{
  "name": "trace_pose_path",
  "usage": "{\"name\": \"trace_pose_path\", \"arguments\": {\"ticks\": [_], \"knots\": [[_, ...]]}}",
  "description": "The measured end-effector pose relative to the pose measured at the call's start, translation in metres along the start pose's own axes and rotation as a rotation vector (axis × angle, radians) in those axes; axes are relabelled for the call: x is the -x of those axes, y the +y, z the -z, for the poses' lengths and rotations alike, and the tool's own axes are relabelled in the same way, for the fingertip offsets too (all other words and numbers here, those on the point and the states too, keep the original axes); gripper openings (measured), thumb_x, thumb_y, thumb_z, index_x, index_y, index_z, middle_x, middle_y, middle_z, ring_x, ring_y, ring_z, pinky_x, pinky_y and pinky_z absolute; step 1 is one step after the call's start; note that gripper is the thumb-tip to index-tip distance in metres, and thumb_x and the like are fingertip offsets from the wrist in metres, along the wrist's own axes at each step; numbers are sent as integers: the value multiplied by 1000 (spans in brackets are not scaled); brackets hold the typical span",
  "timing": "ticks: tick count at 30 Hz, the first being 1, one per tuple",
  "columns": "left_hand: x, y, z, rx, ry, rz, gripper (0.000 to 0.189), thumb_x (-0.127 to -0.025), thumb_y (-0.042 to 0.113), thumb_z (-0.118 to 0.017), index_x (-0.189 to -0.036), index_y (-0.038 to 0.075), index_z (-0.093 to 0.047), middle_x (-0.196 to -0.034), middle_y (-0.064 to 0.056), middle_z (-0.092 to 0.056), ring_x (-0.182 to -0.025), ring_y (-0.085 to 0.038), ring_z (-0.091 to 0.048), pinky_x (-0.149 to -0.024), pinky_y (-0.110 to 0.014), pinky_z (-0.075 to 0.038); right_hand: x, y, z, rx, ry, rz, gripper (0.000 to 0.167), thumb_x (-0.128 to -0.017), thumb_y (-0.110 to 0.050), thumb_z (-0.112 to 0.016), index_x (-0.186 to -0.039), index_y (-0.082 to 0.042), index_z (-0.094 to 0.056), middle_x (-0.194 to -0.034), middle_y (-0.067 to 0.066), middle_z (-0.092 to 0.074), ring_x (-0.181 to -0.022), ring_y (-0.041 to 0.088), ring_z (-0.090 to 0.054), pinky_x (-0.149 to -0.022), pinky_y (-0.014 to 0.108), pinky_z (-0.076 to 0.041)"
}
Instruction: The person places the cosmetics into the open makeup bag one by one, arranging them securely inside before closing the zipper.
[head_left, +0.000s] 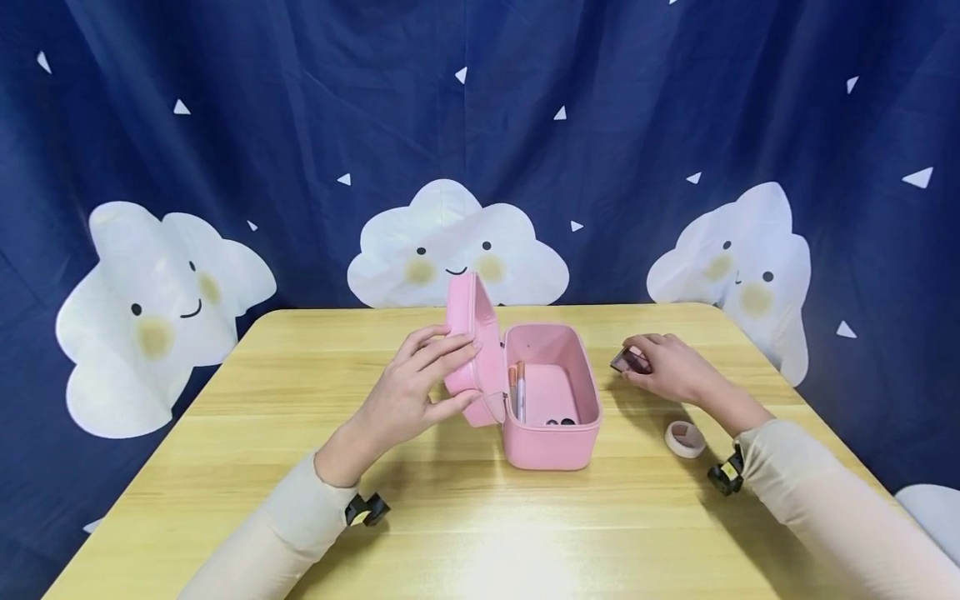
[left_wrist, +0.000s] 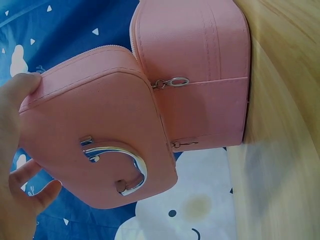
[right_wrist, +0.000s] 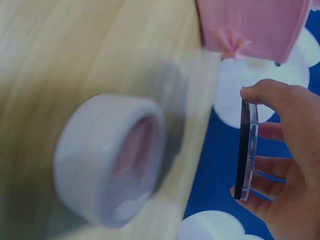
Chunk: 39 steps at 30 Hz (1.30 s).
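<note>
A pink vanity case stands on the table with its lid swung up to the left. My left hand grips the lid, thumb at the near side and fingers over its outer face. A silver handle shows on the lid's top in the left wrist view. To the right of the case, my right hand holds a flat rectangular makeup compact by its edges. The compact has a black base and a clear cover. Two slim orange-capped tubes and small dark round items lie inside the case.
A thick whitish ring-shaped object sits on the wooden table, close to my right wrist. Behind the table hangs a dark blue curtain with smiling white clouds. A pink bow decorates the case's side.
</note>
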<state>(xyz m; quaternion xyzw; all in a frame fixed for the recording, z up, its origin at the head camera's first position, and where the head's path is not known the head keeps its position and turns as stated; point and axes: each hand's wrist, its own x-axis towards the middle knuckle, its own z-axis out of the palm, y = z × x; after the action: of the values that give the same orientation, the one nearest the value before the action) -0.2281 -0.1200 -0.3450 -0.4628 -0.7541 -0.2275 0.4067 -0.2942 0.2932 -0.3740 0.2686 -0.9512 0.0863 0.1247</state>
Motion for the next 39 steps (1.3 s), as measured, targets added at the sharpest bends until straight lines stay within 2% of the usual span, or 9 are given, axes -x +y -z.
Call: {"name": "trace_pose_path", "arguments": {"ticks": [7, 13, 23, 32, 39], "knots": [[1, 0, 1, -9, -23, 4, 53, -98, 49, -54, -126, 6, -64, -130, -10, -62, -122, -36, -50, -107, -43, -39, -10, -16, 12, -41, 57, 110, 42, -81, -20, -75, -117, -3, -62, -115, 22, -62, -107, 44, -56, -95, 57, -41], [1, -1, 2, -19, -30, -4, 53, -98, 50, -53, -126, 6, -64, -128, -9, -62, -121, -36, -51, -107, -44, -39, -18, -29, 21, -55, 88, 163, 45, -82, -23, -75, -119, -4, -62, -116, 22, -61, -107, 43, -56, -93, 56, -43], [-1, -2, 3, -54, -15, -23, 54, -98, 52, -52, -124, 7, -66, -124, -9, -65, -117, -35, -53, -102, -49, -41, -29, -35, 31, -6, 55, 224, 46, -80, -21, -76, -119, -3, -61, -117, 20, -60, -112, 42, -52, -98, 53, -40], [-1, -3, 4, -65, -10, -34, 53, -97, 51, -53, -123, 7, -67, -122, -9, -66, -115, -35, -55, -104, -47, -40, -35, -39, 41, 86, 79, 303, 47, -76, -20, -76, -117, -1, -61, -117, 21, -59, -105, 42, -53, -94, 52, -42], [-2, -2, 6, -64, -14, -42, 52, -97, 50, -53, -123, 7, -67, -121, -10, -66, -115, -35, -55, -105, -46, -40, -42, -50, 47, 42, 61, 304, 46, -78, -22, -75, -118, -4, -61, -120, 18, -60, -106, 40, -54, -91, 52, -45]]}}
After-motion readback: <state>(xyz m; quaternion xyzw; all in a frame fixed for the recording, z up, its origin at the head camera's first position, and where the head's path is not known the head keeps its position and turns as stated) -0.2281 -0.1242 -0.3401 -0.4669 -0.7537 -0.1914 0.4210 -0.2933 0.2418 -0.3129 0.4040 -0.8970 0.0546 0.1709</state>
